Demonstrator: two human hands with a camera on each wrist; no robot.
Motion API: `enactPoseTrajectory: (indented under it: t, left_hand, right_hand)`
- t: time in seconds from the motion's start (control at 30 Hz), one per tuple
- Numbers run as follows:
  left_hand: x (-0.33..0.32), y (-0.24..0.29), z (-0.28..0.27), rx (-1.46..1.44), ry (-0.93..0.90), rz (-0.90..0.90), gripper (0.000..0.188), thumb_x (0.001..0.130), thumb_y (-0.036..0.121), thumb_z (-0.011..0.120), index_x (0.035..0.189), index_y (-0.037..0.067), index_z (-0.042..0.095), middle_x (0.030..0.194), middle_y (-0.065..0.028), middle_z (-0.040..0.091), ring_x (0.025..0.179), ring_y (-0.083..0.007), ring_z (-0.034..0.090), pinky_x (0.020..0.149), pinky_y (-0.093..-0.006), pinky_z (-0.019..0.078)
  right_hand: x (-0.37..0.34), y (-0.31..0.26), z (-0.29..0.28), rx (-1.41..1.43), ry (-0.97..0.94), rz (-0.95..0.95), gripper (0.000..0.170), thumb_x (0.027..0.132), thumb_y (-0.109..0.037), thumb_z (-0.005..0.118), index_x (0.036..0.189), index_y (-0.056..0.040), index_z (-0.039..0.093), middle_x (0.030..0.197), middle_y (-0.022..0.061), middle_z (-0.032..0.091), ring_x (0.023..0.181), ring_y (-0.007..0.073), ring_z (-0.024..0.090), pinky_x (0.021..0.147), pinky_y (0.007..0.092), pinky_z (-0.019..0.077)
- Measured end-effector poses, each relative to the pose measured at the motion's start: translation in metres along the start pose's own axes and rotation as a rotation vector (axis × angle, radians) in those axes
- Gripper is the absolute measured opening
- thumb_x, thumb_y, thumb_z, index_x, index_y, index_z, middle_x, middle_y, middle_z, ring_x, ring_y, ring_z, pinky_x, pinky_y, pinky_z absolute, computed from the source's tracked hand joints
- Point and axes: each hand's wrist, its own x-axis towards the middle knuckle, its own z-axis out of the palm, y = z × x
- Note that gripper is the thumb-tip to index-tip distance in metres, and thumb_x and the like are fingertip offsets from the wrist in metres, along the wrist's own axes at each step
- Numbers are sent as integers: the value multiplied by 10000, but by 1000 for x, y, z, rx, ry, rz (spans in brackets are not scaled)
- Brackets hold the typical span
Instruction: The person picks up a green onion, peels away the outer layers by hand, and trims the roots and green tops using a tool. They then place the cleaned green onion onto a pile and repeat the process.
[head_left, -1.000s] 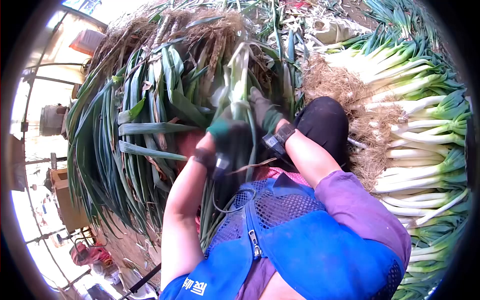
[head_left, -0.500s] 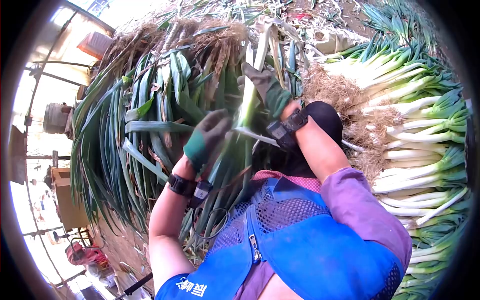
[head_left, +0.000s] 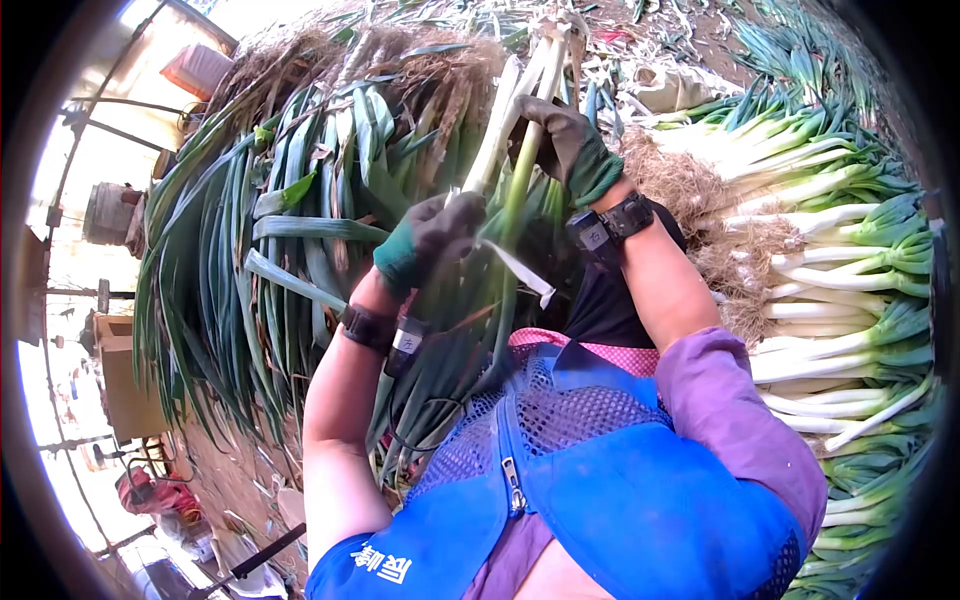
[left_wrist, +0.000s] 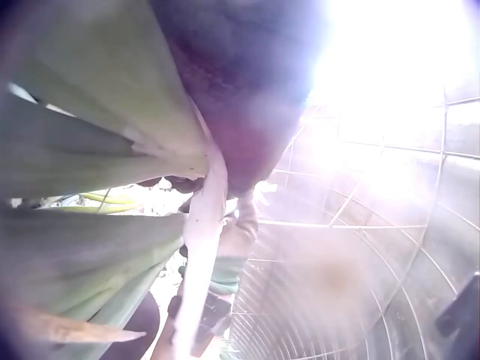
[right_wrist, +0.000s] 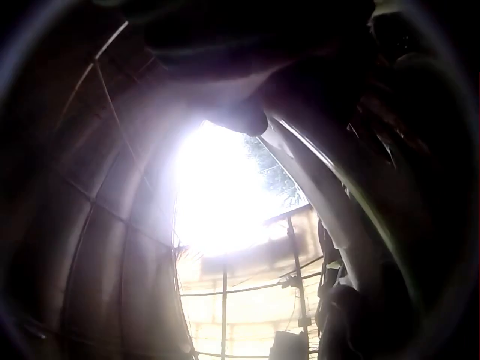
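Note:
In the head view, my gloved right hand (head_left: 568, 150) grips pale leek stalks (head_left: 492, 140) high up, root ends pointing away. My gloved left hand (head_left: 435, 238) curls its fingers around one stalk lower down, where white turns green. A thin whitish strip of skin (head_left: 522, 272) dangles beside a second, greener stalk (head_left: 520, 185). Green leaves trail toward the lap. The left wrist view shows the pale strip (left_wrist: 204, 232) crossing close by broad leaves (left_wrist: 82, 172). Dark and backlit, the right wrist view has a stalk (right_wrist: 322, 195) running below the glove; most fingers are hidden.
On the left lies a big heap of untrimmed leeks (head_left: 250, 240), roots at the far end. Cleaned white leeks (head_left: 830, 300) are stacked along the right, their roots (head_left: 740, 260) facing inward. Behind are a pale sack (head_left: 670, 88) and scattered peelings. A cardboard box (head_left: 130, 375) stands far left.
My right hand has moved up and away with the stalks, which now spread apart. My left hand swung off to the left, then came back to a stalk. The whitish strip came into view hanging.

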Motion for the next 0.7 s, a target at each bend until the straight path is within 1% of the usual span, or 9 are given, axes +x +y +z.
enactPoseTrajectory:
  t: [0.03, 0.23, 0.4, 0.43, 0.5, 0.57, 0.6, 0.63, 0.7]
  left_hand:
    - [-3, 3, -2, -4, 5, -19, 380, 1010, 406, 552, 1034, 46, 669, 832, 27, 591, 728, -78, 544, 669, -247, 458]
    - [-3, 8, -7, 44, 137, -81, 407, 974, 423, 598, 1069, 36, 681, 821, -11, 655, 698, -92, 596, 631, -251, 492]
    - [1, 12, -37, -232, 445, 257, 180, 942, 207, 662, 932, 32, 705, 813, 9, 660, 682, -64, 554, 655, -213, 452]
    - [4, 8, -54, -174, 539, 252, 176, 944, 202, 654, 879, 45, 701, 813, 13, 649, 682, -50, 541, 647, -211, 445]
    - [11, -7, -91, 267, 619, 183, 250, 917, 288, 671, 951, 41, 677, 830, -61, 685, 702, -166, 627, 707, -308, 510]
    - [-1, 12, -61, 1047, 833, 152, 461, 868, 419, 696, 1090, 23, 619, 886, -156, 699, 750, -337, 674, 762, -448, 532]
    - [6, 6, -63, 1096, 620, 241, 631, 829, 511, 702, 1195, 20, 551, 1017, -244, 672, 880, -448, 661, 827, -526, 511]
    - [1, 21, -29, 994, 477, 246, 517, 916, 254, 704, 1303, -33, 516, 1094, -214, 663, 1016, -272, 660, 876, -359, 520]
    - [8, 12, 15, 549, 288, 258, 583, 913, 204, 716, 1388, 8, 442, 1071, -111, 651, 924, -178, 632, 808, -297, 522]
  right_hand:
    - [-6, -11, 2, 188, 24, 274, 354, 954, -298, 655, 1179, -24, 670, 843, 85, 655, 735, 157, 640, 683, 309, 561]
    - [-12, -4, 14, -13, 6, 73, 313, 1047, -210, 489, 1203, -9, 671, 1171, 103, 690, 1072, 174, 640, 988, 287, 507]
    - [-7, -4, 4, -138, 76, -70, 313, 1022, -233, 531, 1218, -29, 665, 1105, 98, 708, 963, 188, 683, 839, 324, 582]
    - [-9, -19, 6, 170, 147, 292, 313, 1013, -231, 544, 1220, -28, 663, 1091, 102, 711, 931, 191, 691, 814, 330, 589]
    - [1, 8, -21, -141, 132, 21, 414, 991, -348, 557, 1249, -39, 651, 1040, 138, 710, 879, 192, 695, 803, 313, 585]
    - [14, 12, -31, -79, 168, 107, 393, 989, -299, 596, 1269, -24, 592, 1033, 143, 698, 885, 258, 699, 769, 392, 616]
    - [14, 11, -28, -240, 143, 84, 386, 1002, -287, 579, 1278, -17, 583, 1038, 148, 695, 896, 248, 694, 769, 369, 611]
    - [3, -11, -6, -301, 106, 110, 386, 1014, -291, 563, 1273, -6, 587, 1045, 148, 692, 902, 232, 689, 777, 343, 602]
    - [-9, -46, 35, -492, 14, 167, 325, 1028, -223, 534, 1270, -20, 610, 1051, 139, 684, 915, 206, 681, 799, 304, 586]
